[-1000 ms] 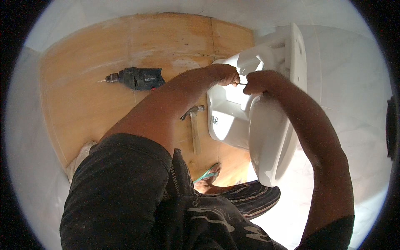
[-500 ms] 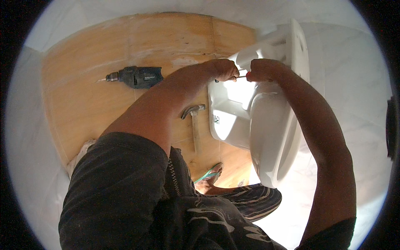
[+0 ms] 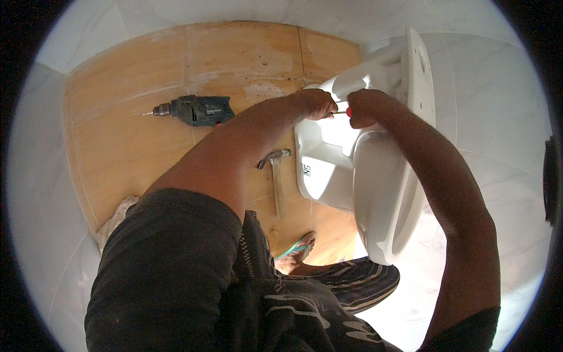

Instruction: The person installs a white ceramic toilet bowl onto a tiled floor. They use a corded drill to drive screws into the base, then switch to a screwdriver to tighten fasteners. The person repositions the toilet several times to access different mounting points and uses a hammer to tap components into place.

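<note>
A white ceramic toilet bowl (image 3: pixel 375 188) lies tipped on its side, its base turned toward the left. Over its sunlit underside, my right hand (image 3: pixel 368 108) is closed round the red handle of a screwdriver (image 3: pixel 349 111). The thin metal shaft points left to my left hand (image 3: pixel 320 104), whose fingers are closed at the base's far edge. What those fingers pinch, if anything, is hidden from this view.
A dark power drill (image 3: pixel 205 111) with a bit fitted lies on the tan tiled floor, left of my left forearm. Nearer me is a claw hammer (image 3: pixel 278 182). A pale cloth (image 3: pixel 119 218) lies at the left wall; my sandalled foot (image 3: pixel 300 249) is below the hammer.
My right hand has turned a little around the screwdriver handle, and more of the red shows. Both hands stay in nearly the same place; the view has shifted slightly.
</note>
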A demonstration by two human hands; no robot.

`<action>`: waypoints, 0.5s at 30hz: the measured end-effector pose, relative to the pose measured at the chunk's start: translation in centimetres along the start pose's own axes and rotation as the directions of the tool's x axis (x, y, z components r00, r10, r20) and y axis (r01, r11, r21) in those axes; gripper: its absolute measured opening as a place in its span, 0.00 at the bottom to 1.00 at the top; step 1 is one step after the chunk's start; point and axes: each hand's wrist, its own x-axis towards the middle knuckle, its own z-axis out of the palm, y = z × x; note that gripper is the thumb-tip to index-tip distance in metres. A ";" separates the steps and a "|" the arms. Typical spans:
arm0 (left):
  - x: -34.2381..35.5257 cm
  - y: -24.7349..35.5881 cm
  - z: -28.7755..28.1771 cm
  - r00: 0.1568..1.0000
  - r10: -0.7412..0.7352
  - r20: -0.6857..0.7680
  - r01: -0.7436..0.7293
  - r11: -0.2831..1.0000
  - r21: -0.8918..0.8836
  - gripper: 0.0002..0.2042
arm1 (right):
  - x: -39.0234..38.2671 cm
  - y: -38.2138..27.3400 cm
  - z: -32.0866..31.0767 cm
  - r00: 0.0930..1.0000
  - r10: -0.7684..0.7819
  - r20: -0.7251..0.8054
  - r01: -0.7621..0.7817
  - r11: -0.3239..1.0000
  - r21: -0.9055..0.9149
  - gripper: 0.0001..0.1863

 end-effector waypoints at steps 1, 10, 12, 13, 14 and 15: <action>0.2 0.7 -0.4 1.000 -0.006 0.013 0.006 1.000 0.000 0.14 | 1.3 1.0 0.5 0.993 0.048 0.107 -0.061 0.991 0.121 0.13; 0.3 -0.9 -0.3 0.991 -0.128 0.047 0.132 0.984 -0.123 0.15 | 0.4 0.0 1.2 0.941 -0.173 -0.291 0.067 0.938 -0.340 0.10; 0.5 -1.5 -0.2 0.991 -0.112 0.069 0.124 0.973 -0.197 0.16 | 0.1 -0.4 0.3 0.959 -0.092 -0.270 0.000 0.947 -0.320 0.09; 0.8 -1.5 -0.1 0.992 -0.104 0.078 0.119 0.965 -0.234 0.16 | -0.3 -0.5 0.4 0.952 -0.059 -0.299 -0.032 0.956 -0.290 0.09; 1.3 -1.0 -0.4 0.991 -0.080 0.107 0.104 0.966 -0.237 0.14 | -0.4 -0.2 0.8 0.946 -0.020 -0.324 -0.067 0.964 -0.256 0.09; 1.6 -0.5 -0.8 0.996 -0.075 0.049 0.085 0.969 -0.233 0.13 | -1.1 -0.7 0.8 0.939 0.014 -0.343 -0.096 0.970 -0.222 0.10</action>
